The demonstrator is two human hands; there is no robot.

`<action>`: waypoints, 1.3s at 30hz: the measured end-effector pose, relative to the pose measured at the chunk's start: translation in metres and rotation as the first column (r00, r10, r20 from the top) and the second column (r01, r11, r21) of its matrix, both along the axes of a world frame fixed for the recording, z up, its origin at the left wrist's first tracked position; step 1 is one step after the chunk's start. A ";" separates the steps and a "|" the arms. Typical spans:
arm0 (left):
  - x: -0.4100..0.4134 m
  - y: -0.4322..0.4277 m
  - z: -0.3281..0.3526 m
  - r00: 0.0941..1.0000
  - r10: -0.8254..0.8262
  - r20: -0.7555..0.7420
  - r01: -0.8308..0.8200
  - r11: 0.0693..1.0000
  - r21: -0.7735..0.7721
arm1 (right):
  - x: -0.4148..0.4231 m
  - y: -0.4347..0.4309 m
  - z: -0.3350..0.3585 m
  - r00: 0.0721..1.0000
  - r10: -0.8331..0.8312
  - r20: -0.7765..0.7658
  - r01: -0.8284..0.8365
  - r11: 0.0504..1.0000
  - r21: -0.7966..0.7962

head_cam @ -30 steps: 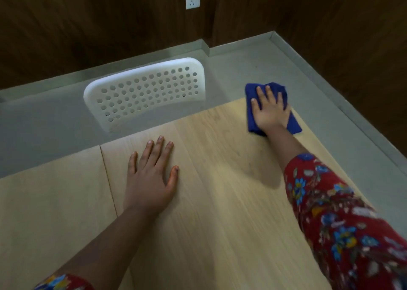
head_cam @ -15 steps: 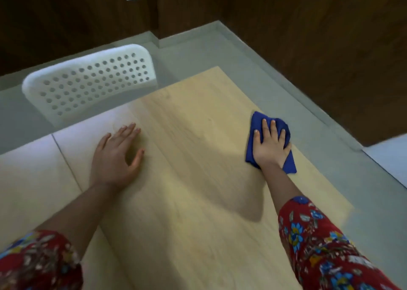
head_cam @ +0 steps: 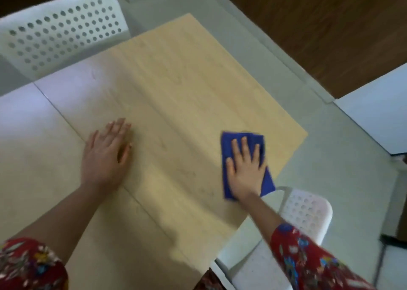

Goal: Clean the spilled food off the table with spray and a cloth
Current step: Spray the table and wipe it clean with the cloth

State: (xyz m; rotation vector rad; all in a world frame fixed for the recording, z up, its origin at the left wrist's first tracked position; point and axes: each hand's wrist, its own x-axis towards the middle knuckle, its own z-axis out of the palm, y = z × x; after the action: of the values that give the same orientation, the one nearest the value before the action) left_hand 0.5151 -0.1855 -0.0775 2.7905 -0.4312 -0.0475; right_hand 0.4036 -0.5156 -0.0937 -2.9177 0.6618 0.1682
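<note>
A perforated white chair stands at the far left edge of the pale wooden surface, pushed in against it. Nearer the person, the left hand lies palm-down on the wood, its grip spread flat and holding nothing; it appears to serve as a brace.

Across the bare middle of the surface, a few faint dark marks show just left of the cloth, too blurred to say whether they are food or wood grain.

The folded blue cloth now sits close to the right-hand edge, where a second ago it was up at the far corner. The right hand rests on top of it with straight, slightly spread fingers, its grip pressing down, not pinching. That long pull toward the person reads as one wiping stroke along the right side, which suggests the wiping stage is well under way, with the middle and left of the surface possibly still to cover.

A second white chair stands below the right forearm, beside the surface and over the grey floor.

No spray bottle, bowl or other container is in view, so nothing can be said of any contents.
</note>
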 end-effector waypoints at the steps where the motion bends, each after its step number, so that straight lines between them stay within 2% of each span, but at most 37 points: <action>1: -0.004 0.012 -0.001 0.999 0.044 -0.004 -0.044 0.999 0.007 | -0.021 0.023 0.000 0.991 0.134 0.016 -0.133 0.991 -0.010; 3: -0.010 0.031 -0.006 0.986 0.162 -0.024 -0.162 0.987 0.017 | -0.031 0.033 0.005 0.943 0.332 -0.004 -0.332 0.943 0.032; 5: -0.012 0.036 -0.011 0.958 0.279 -0.064 -0.279 0.960 -0.001 | -0.006 0.011 0.005 0.933 0.360 -0.024 -0.359 0.933 0.019; 7: -0.009 0.035 -0.014 0.939 0.334 -0.082 -0.335 0.942 0.000 | 0.040 -0.016 0.000 0.990 0.141 -0.024 -0.141 0.990 -0.003; 9: -0.007 0.035 -0.015 0.938 0.338 -0.080 -0.337 0.941 0.025 | 0.100 -0.033 0.000 0.989 -0.144 -0.029 0.145 0.989 0.026; 11: -0.007 0.035 -0.016 0.936 0.344 -0.079 -0.343 0.939 0.028 | 0.154 -0.027 0.002 0.970 -0.241 -0.033 0.243 0.969 0.047; 13: -0.006 0.034 -0.017 0.932 0.353 -0.075 -0.353 0.936 0.024 | 0.189 0.005 0.001 0.993 -0.114 -0.039 0.115 0.993 0.037; 15: -0.008 0.035 -0.016 0.932 0.354 -0.074 -0.353 0.935 0.015 | 0.188 0.055 0.001 0.988 0.153 -0.012 -0.153 0.988 0.010; 16: -0.009 0.035 -0.015 0.934 0.348 -0.075 -0.349 0.937 0.008 | 0.172 0.080 0.002 0.951 0.310 0.010 -0.310 0.951 0.004; 18: -0.009 0.039 -0.015 0.939 0.335 -0.082 -0.337 0.941 -0.012 | 0.127 0.108 0.001 0.794 0.606 0.043 -0.607 0.795 0.000; 19: -0.009 0.036 -0.015 0.941 0.330 -0.080 -0.333 0.943 -0.018 | 0.108 0.100 0.002 0.721 0.691 0.046 -0.693 0.721 0.015; 20: -0.008 0.035 -0.016 0.939 0.337 -0.074 -0.339 0.941 -0.016 | 0.102 0.085 0.003 0.688 0.724 0.043 -0.725 0.688 0.026; 21: -0.008 0.035 -0.016 0.934 0.352 -0.068 -0.353 0.935 -0.010 | 0.106 0.068 0.002 0.712 0.701 0.040 -0.702 0.712 0.022; 22: -0.008 0.035 -0.017 0.929 0.363 -0.065 -0.365 0.931 -0.005 | 0.120 0.050 0.001 0.786 0.617 0.030 -0.617 0.787 0.000; 24: -0.009 0.034 -0.016 0.928 0.366 -0.071 -0.367 0.930 0.007 | 0.160 0.023 0.001 0.955 0.295 -0.019 -0.295 0.956 -0.001; 26: -0.009 0.034 -0.015 0.930 0.359 -0.076 -0.360 0.933 0.009 | 0.211 0.014 0.004 0.999 0.030 -0.039 -0.029 0.999 0.023; 28: -0.010 0.034 -0.015 0.931 0.357 -0.077 -0.357 0.934 0.008 | 0.265 0.028 0.007 0.998 -0.056 -0.040 0.058 0.996 0.066; 30: -0.009 0.034 -0.014 0.932 0.354 -0.078 -0.355 0.935 0.007 | 0.305 0.064 0.008 0.999 0.010 -0.038 -0.007 0.997 0.082; 32: -0.009 0.036 -0.015 0.932 0.356 -0.075 -0.357 0.934 0.002 | 0.315 0.115 0.005 0.979 0.201 -0.027 -0.199 0.977 0.078; 34: -0.010 0.037 -0.016 0.933 0.351 -0.085 -0.353 0.935 -0.015 | 0.287 0.158 0.003 0.897 0.442 0.023 -0.442 0.895 0.059; 36: -0.009 0.036 -0.016 0.933 0.350 -0.082 -0.353 0.935 -0.025 | 0.234 0.168 0.002 0.751 0.657 0.067 -0.659 0.751 0.026; 37: -0.008 0.036 -0.016 0.932 0.356 -0.074 -0.358 0.933 -0.020 | 0.214 0.159 0.000 0.695 0.715 0.073 -0.717 0.697 0.013; 38: -0.008 0.035 -0.016 0.931 0.359 -0.071 -0.361 0.933 -0.015 | 0.203 0.140 0.000 0.695 0.716 0.066 -0.718 0.696 0.005; 39: -0.007 0.035 -0.016 0.928 0.366 -0.071 -0.368 0.930 -0.009 | 0.206 0.123 -0.001 0.739 0.672 0.055 -0.673 0.740 -0.002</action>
State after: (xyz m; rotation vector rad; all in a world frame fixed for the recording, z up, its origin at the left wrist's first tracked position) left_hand 0.5081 -0.1504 -0.0936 2.7890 0.1120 -0.0514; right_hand 0.6095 -0.3929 -0.0948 -2.9800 -0.4452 0.1666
